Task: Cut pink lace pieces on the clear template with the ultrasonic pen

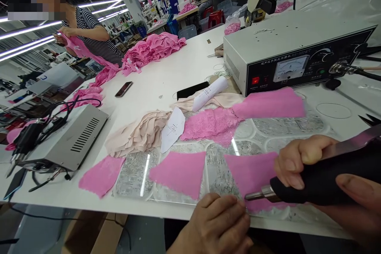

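My right hand (297, 162) is wrapped round a black handheld tool (327, 182), whose metal tip (256, 195) touches a pink fabric piece (253, 170) at the right. Beside that tip, my left hand (218, 222) is closed at the lower edge of the same piece; what its fingers pinch is hidden. Two more pink pieces lie flat to the left, one in the middle (181, 172) and one farther left (101, 176). Behind them are a pink lace pile (210, 124), a long pink piece (269, 104) and a beige fabric stack (139, 133).
A control box (297, 55) stands at the back right and a grey box (67, 139) at the left, with cables. Scissors (370, 120) lie far right, a phone (124, 89) mid-table. Across the table a person (89, 31) handles pink fabric beside a pink heap (156, 49).
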Demonstrator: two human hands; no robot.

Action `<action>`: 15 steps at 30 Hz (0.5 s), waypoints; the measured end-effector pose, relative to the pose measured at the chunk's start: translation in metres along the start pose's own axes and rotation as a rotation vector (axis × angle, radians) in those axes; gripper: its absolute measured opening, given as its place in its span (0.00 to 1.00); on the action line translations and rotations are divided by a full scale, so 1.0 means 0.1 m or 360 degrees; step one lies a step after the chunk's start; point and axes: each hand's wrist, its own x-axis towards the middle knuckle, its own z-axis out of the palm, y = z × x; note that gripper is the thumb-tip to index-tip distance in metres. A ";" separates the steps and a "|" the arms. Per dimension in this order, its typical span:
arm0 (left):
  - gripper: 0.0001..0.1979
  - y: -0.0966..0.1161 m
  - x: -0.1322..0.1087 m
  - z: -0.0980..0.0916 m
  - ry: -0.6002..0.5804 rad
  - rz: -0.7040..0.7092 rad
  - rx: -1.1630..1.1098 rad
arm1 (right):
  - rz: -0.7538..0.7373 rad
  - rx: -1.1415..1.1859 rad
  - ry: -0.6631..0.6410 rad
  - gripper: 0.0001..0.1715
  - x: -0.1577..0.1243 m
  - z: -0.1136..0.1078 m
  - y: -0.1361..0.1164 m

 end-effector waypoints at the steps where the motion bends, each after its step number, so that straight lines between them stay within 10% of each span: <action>1: 0.09 0.00 0.00 0.00 -0.0042 0.0003 0.0004 | 0.0014 0.0003 0.0002 0.11 0.00 0.00 0.01; 15: 0.11 0.00 0.00 0.01 -0.0205 0.0029 0.0001 | -0.0054 -0.0054 0.0053 0.12 0.05 0.08 0.00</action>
